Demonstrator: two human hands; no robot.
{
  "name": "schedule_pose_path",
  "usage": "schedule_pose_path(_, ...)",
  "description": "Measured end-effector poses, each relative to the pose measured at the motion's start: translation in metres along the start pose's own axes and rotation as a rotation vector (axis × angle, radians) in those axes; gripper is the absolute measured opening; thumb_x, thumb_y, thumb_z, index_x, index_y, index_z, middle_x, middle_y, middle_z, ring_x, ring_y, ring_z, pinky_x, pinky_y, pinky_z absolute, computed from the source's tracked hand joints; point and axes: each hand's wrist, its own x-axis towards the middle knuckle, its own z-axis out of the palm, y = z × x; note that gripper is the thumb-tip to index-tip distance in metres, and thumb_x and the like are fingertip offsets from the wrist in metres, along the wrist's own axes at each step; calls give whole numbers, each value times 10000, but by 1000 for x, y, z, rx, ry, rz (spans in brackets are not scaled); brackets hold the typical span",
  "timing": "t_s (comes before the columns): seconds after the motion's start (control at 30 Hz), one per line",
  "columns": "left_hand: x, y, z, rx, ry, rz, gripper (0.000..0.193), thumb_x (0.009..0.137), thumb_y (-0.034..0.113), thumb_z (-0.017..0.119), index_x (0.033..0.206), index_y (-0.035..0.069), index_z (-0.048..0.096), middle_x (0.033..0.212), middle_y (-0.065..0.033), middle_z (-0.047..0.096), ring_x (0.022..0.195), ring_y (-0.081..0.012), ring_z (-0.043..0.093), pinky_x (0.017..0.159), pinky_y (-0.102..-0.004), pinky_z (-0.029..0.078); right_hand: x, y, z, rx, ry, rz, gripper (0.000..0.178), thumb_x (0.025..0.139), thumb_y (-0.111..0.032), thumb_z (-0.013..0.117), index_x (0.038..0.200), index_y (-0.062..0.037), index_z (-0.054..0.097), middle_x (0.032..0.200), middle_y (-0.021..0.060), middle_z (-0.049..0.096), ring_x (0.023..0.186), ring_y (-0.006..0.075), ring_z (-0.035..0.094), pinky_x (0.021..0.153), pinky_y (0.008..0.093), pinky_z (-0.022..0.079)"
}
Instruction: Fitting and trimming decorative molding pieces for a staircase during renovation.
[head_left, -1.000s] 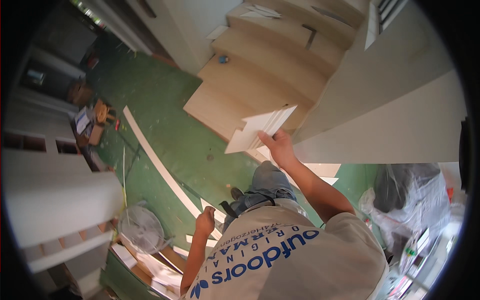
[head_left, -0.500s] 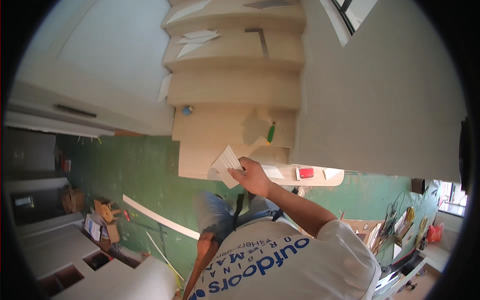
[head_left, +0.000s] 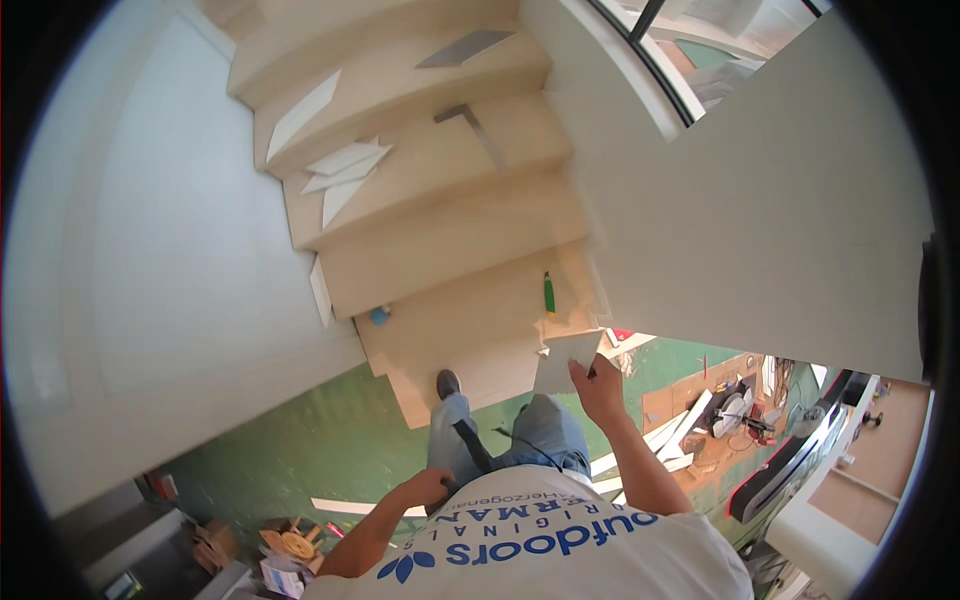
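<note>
My right hand (head_left: pixel 597 385) grips a flat white cut panel piece (head_left: pixel 562 366) by its right side, above the lowest stair. My left hand (head_left: pixel 428 487) is beside my left thigh, fingers curled in, with nothing visible in it. A green utility knife (head_left: pixel 549 294) lies on the lower tread, up from the panel piece. Further left on that tread is a small blue round thing (head_left: pixel 380 315). One of my shoes (head_left: pixel 448 383) is on the bottom step. Higher up the stairs lie a metal square (head_left: pixel 478 132) and several white angled pieces (head_left: pixel 345 170).
Another white piece (head_left: pixel 303 115) and a greyish one (head_left: pixel 465 48) rest on a higher tread. Walls flank the stairs, with a window (head_left: pixel 650 50) at upper right. A miter saw (head_left: pixel 730 412) and white strips (head_left: pixel 665 440) are on the floor at right. Boxes and scraps (head_left: pixel 285 545) sit lower left.
My view has turned and now takes in more of the upper stairs. The right hand has carried the white panel piece to the right, turning it. One foot is now on the bottom step.
</note>
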Motion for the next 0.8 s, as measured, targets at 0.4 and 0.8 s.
schedule_pose_path(0.4, 48, 144, -171, 494, -356, 128, 374, 851, 324, 708, 1089, 36, 720, 1000, -163, 743, 922, -252, 683, 802, -399, 519, 83, -2, -44, 126, 332, 60, 243, 919, -199, 740, 940, 39, 697, 665, 92, 646, 582, 130, 558, 566, 330, 462)
schedule_pose_path(0.8, 316, 407, -340, 440, 190, 531, 285, 940, 258, 627, 1119, 57, 723, 1075, -146, 756, 1003, -271, 708, 879, -403, 537, 280, -36, -55, 470, 452, -163, 190, 952, -134, 704, 1003, 49, 712, 857, 154, 739, 734, 236, 704, 717, 337, 554)
